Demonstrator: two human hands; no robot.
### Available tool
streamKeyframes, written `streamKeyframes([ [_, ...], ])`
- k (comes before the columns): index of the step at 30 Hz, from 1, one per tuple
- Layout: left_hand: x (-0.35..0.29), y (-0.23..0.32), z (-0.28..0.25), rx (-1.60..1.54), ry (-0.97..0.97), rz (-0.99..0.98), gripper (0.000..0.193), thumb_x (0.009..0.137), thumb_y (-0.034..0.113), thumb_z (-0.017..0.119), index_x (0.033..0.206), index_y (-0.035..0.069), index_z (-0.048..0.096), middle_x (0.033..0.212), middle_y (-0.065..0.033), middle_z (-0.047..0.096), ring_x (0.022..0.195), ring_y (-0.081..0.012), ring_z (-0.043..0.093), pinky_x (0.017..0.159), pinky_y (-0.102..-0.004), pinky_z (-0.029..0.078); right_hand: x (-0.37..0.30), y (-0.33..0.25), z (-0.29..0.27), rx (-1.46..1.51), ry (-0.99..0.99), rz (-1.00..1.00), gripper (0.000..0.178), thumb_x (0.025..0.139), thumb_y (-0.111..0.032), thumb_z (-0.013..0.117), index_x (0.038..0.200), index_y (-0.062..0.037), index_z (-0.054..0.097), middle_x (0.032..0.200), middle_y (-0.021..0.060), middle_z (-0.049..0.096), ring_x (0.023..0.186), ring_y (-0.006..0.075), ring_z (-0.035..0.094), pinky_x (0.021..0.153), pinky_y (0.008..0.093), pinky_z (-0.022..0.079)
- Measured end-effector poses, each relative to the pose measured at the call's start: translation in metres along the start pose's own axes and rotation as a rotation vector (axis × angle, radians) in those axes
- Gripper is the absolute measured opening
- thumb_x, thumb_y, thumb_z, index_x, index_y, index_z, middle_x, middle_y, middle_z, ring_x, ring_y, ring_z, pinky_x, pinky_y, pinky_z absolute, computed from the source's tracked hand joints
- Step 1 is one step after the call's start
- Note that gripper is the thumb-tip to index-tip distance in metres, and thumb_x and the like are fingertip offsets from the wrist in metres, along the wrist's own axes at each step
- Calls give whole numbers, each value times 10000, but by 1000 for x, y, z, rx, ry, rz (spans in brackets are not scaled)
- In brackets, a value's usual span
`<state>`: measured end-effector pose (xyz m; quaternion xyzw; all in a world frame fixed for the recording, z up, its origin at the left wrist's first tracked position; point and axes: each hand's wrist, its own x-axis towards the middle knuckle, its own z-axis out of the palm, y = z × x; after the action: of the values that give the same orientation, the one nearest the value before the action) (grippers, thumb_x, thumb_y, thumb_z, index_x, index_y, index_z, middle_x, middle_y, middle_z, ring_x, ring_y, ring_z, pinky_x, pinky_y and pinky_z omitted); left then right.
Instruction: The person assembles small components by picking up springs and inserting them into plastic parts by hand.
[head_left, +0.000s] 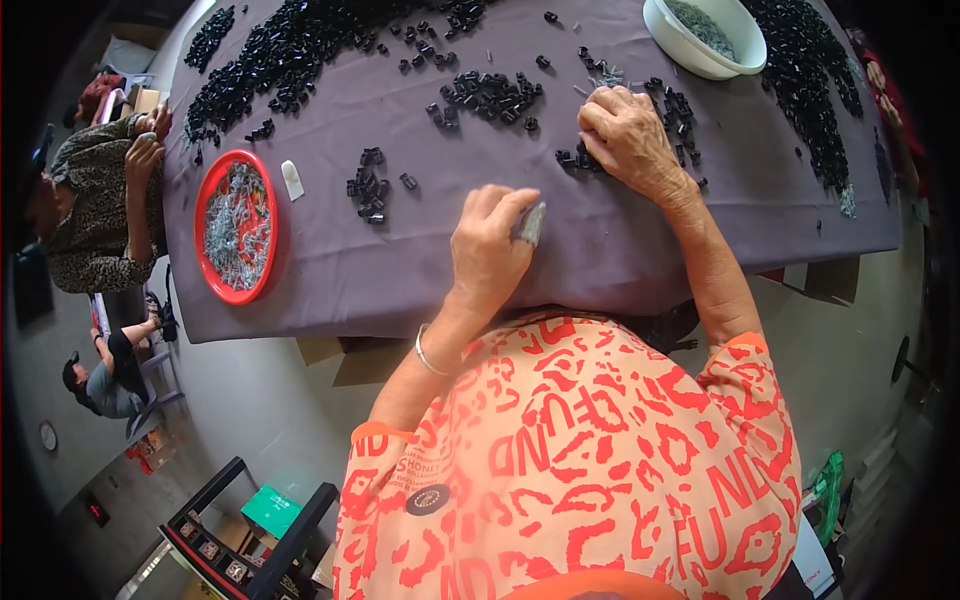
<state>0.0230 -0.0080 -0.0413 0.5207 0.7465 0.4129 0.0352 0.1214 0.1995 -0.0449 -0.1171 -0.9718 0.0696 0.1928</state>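
My left hand (490,245) hovers over the near part of the cloth-covered table, its fingers curled together. A grey wrapping (533,223) covers one of its fingertips; whether anything small sits in the grip is hidden. Farther right, my right hand (632,140) reaches down with bent fingers among small black plastic parts (578,158) and a few thin clear pieces (606,74). Its fingertips are pressed together, and what they pinch is hidden behind the hand. A loose cluster of the black parts (492,97) lies between and beyond my hands, and a smaller cluster (369,186) lies to the left.
A red basin (204,262) of clear pieces stands at left, beside a small white object (292,180). A white bowl (690,62) with similar pieces is at the far right. Large black heaps (290,50) cover the back. One person (105,190) sits at the left edge, another (890,105) at the right.
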Motion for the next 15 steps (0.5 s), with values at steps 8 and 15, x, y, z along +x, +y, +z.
streamKeyframes([
  [8, 50, -10, 31, 110, -65, -13, 246, 727, 101, 707, 971, 109, 676, 872, -55, 566, 860, -261, 531, 724, -367, 474, -14, 3, -8, 135, 133, 112, 137, 773, -85, 639, 904, -98, 598, 905, 37, 571, 904, 228, 551, 772, 365, 401],
  [15, 55, -6, 35, 121, -107, -59, 178, 709, 107, 723, 873, 93, 656, 867, -54, 572, 846, -262, 534, 727, -376, 474, -7, 6, -7, 166, 106, 166, 118, 778, -90, 641, 893, -100, 615, 887, 26, 569, 898, 221, 551, 752, 359, 400],
])
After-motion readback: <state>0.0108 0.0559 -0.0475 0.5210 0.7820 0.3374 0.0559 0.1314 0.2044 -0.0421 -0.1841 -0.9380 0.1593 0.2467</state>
